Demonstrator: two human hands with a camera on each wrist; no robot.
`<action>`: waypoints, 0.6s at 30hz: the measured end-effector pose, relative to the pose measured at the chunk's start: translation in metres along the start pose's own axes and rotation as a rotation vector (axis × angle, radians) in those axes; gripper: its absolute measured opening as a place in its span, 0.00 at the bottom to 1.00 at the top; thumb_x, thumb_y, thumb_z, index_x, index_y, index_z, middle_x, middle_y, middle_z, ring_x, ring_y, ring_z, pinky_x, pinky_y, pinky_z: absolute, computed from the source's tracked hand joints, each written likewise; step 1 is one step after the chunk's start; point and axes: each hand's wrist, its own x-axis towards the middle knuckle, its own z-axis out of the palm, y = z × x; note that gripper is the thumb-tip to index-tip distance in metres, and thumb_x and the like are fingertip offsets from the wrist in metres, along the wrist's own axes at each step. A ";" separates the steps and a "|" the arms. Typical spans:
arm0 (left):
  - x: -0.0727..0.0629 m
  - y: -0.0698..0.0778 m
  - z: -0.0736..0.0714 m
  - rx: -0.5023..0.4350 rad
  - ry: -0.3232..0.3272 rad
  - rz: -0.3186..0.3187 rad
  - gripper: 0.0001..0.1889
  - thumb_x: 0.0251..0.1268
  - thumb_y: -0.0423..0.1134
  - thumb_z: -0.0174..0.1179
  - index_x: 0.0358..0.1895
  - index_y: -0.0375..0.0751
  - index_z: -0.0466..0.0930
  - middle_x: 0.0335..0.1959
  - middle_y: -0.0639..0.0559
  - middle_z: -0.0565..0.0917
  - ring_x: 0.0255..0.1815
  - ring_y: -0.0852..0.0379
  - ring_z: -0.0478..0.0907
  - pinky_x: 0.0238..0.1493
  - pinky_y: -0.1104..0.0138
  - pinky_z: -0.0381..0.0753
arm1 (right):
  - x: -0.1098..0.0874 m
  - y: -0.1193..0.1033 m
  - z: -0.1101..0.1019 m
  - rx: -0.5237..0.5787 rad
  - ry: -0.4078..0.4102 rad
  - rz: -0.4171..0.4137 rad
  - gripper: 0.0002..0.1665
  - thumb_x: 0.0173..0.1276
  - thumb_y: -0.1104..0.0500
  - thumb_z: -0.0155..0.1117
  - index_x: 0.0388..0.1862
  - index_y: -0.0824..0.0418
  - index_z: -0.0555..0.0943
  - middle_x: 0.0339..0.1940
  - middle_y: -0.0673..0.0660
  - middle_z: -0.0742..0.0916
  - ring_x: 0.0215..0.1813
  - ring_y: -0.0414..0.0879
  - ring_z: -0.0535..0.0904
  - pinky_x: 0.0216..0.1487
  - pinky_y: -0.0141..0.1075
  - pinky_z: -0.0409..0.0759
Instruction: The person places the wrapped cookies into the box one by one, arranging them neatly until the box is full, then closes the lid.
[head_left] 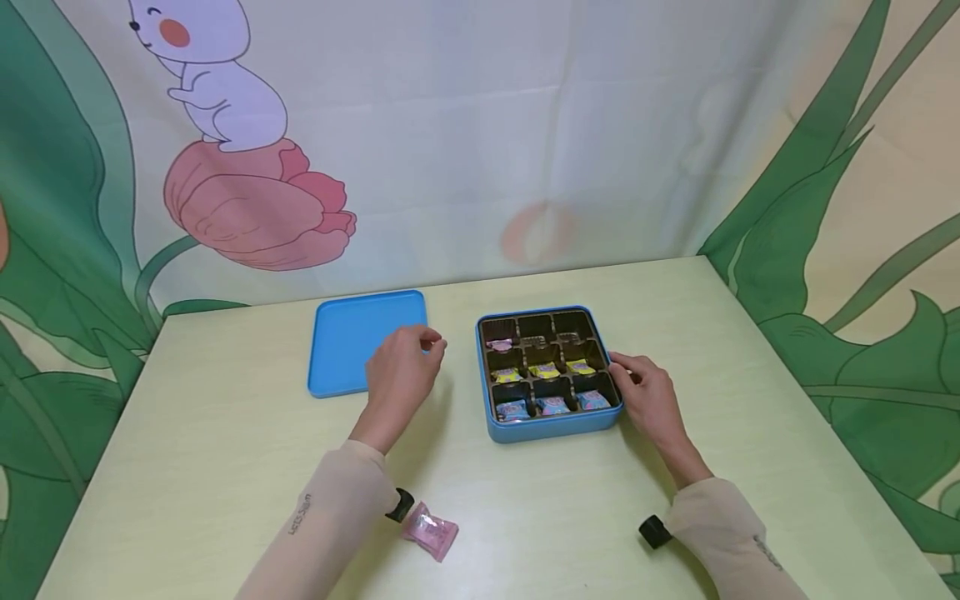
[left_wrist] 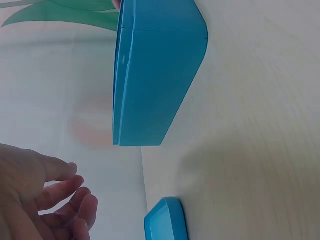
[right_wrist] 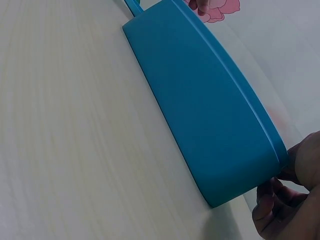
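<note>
A blue square tin box (head_left: 555, 427) stands on the table, its dark divided tray facing up. One pink wrapped candy (head_left: 498, 344) lies in the back left compartment. Yellow wrapped candies (head_left: 544, 371) fill the middle row and blue wrapped candies (head_left: 553, 406) the front row. My right hand (head_left: 651, 398) grips the box's right side, thumb at the rim and curled fingers against the wall. My left hand (head_left: 405, 367) hovers left of the box, apart from it, near the lid; the left wrist view shows loosely bent fingers (left_wrist: 62, 200) with nothing between them.
The blue lid (head_left: 348, 342) lies flat at the back left of the table, partly behind my left hand. A loose pink wrapped candy (head_left: 432, 532) lies near the front, beside my left sleeve. A printed cloth (head_left: 450, 125) hangs behind the table's back edge.
</note>
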 end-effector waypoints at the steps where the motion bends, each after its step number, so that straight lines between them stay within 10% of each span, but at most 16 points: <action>1: -0.002 -0.002 -0.002 -0.003 0.002 0.001 0.11 0.74 0.43 0.63 0.49 0.42 0.90 0.43 0.48 0.89 0.42 0.48 0.82 0.28 0.60 0.78 | 0.000 0.000 0.000 0.002 -0.003 0.004 0.17 0.78 0.63 0.63 0.59 0.69 0.85 0.46 0.67 0.87 0.38 0.45 0.77 0.40 0.30 0.74; 18: -0.030 -0.033 -0.035 -0.123 0.043 0.043 0.14 0.75 0.43 0.63 0.54 0.41 0.87 0.45 0.48 0.88 0.41 0.50 0.83 0.30 0.62 0.79 | 0.002 0.000 0.001 0.001 -0.012 0.017 0.17 0.78 0.63 0.62 0.60 0.69 0.84 0.45 0.66 0.87 0.38 0.47 0.78 0.39 0.29 0.73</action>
